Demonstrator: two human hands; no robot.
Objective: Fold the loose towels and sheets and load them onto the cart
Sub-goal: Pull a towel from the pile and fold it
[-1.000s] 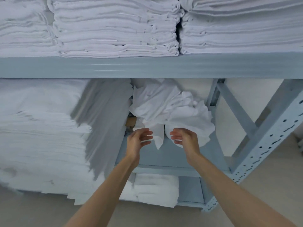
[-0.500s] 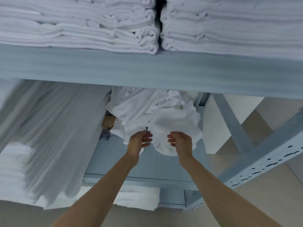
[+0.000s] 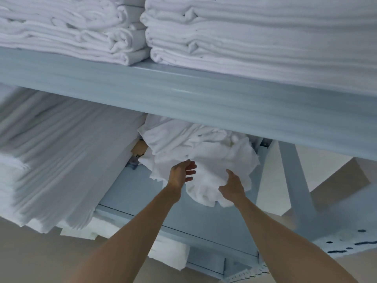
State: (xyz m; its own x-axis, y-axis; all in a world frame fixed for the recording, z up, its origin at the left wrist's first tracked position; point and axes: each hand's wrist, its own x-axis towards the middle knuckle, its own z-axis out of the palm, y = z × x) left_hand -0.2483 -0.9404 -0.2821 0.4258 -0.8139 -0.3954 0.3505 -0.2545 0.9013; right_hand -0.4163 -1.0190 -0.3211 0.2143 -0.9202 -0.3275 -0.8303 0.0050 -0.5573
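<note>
- Left hand (image 3: 180,175) is up at the crumpled white towel pile (image 3: 200,152), fingers straight and spread, fingertips against the cloth, nothing gripped.
- Right hand (image 3: 232,185) is at the lower right of the same pile, fingers reaching into the fabric; can't tell if it pinches the cloth or just touches it.
- Crumpled pile sits loose on the middle shelf (image 3: 130,190) of the grey-blue metal rack, its lower edge hanging toward the hands.
- Tall stack of folded white linen (image 3: 61,156) fills the same shelf just left of the pile, blurred.
- Upper shelf beam (image 3: 183,94) carries two stacks of folded towels (image 3: 244,33), side by side.
- Small brown cardboard piece (image 3: 139,149) shows between pile and left stack.
</note>
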